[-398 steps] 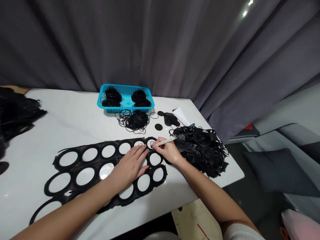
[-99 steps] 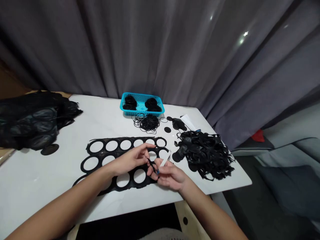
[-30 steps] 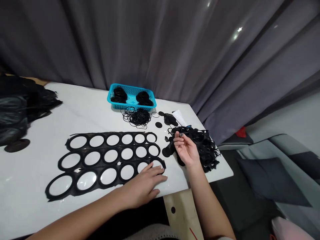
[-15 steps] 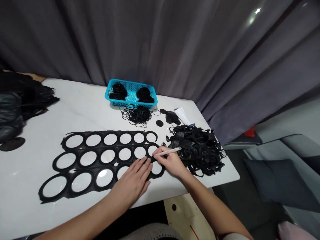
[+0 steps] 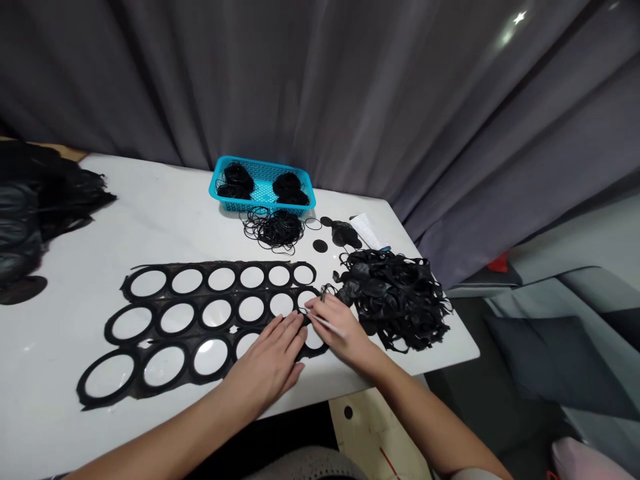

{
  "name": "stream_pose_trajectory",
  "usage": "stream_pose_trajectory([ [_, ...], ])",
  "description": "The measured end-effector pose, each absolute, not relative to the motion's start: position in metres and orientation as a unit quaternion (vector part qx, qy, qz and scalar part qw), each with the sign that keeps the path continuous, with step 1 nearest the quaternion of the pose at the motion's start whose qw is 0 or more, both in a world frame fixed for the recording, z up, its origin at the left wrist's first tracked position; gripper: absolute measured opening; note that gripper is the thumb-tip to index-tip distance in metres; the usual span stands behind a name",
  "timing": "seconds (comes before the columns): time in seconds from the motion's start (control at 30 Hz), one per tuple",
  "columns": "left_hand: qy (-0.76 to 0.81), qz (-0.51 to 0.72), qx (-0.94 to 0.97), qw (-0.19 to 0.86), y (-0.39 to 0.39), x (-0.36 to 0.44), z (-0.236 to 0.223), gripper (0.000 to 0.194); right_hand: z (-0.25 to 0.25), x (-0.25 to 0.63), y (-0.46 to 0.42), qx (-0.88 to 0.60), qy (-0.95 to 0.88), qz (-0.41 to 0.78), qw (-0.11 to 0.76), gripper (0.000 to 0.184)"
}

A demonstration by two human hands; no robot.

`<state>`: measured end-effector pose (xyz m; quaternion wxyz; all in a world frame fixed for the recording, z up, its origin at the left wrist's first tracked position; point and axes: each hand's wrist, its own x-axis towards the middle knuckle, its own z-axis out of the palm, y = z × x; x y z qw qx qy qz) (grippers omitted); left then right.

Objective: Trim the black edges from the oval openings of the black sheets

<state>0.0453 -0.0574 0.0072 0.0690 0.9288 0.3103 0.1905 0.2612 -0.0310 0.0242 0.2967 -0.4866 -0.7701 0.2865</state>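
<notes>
A thin black sheet point(image 5: 195, 325) with rows of round holes lies flat on the white table point(image 5: 165, 440). My left hand point(image 5: 275, 350) rests palm down on its lower right part, fingers stretched out, covering some holes. At the right end of the middle row, my right hand point(image 5: 345, 330) pinches a slim pale stick-like tool point(image 5: 326, 325). Its tip is by the rim of the last hole, where the fingers hide part of the sheet. Whether the tip is pointed or bladed I cannot make out.
Tangled black scraps point(image 5: 400, 300) lie right of my right hand. A blue basket point(image 5: 263, 189) holds bundles of thin black rings; a loose pile of rings point(image 5: 277, 228) sits before it. Black discs point(image 5: 321, 246) and a white paper point(image 5: 367, 230) lie nearby. More black sheets point(image 5: 45, 200) are heaped at left.
The tool in my right hand has swung round, its free end now pointing down toward my wrist instead of toward the scraps. My left hand stays nearly in place.
</notes>
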Motion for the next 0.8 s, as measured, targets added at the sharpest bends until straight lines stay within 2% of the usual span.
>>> stream_pose_trajectory([
  [0.1, 0.306, 0.191, 0.929, 0.082, -0.058, 0.044, 0.007, 0.047, 0.027, 0.276, -0.013, -0.516, -0.762, 0.223, 0.322, 0.006],
  [0.2, 0.302, 0.189, 0.930, 0.094, -0.058, 0.042, 0.008, 0.049, 0.039, 0.302, 0.018, -0.590, -0.695, 0.151, 0.384, 0.017],
  [0.3, 0.305, 0.197, 0.924, 0.118, -0.058, 0.041, 0.008, 0.050, 0.052, 0.317, 0.044, -0.652, -0.611, 0.108, 0.436, 0.014],
  [0.37, 0.304, 0.202, 0.922, 0.128, -0.059, 0.039, 0.009, 0.050, 0.056, 0.313, 0.051, -0.649, -0.568, 0.184, 0.471, 0.015],
  [0.43, 0.299, 0.207, 0.921, 0.144, -0.061, 0.037, 0.012, 0.050, 0.055, 0.299, 0.050, -0.614, -0.514, 0.330, 0.500, 0.023],
  [0.57, 0.363, 0.257, 0.859, 0.253, -0.063, 0.026, 0.026, 0.044, 0.054, 0.260, 0.034, -0.514, -0.391, 0.589, 0.487, 0.037],
  [0.67, 0.445, 0.339, 0.731, 0.391, -0.055, 0.015, 0.039, 0.038, 0.060, 0.235, 0.016, -0.456, -0.342, 0.689, 0.447, 0.039],
  [0.8, 0.419, 0.413, 0.593, 0.550, -0.040, 0.006, 0.051, 0.044, 0.074, 0.213, -0.004, -0.398, -0.328, 0.751, 0.411, 0.036],
])
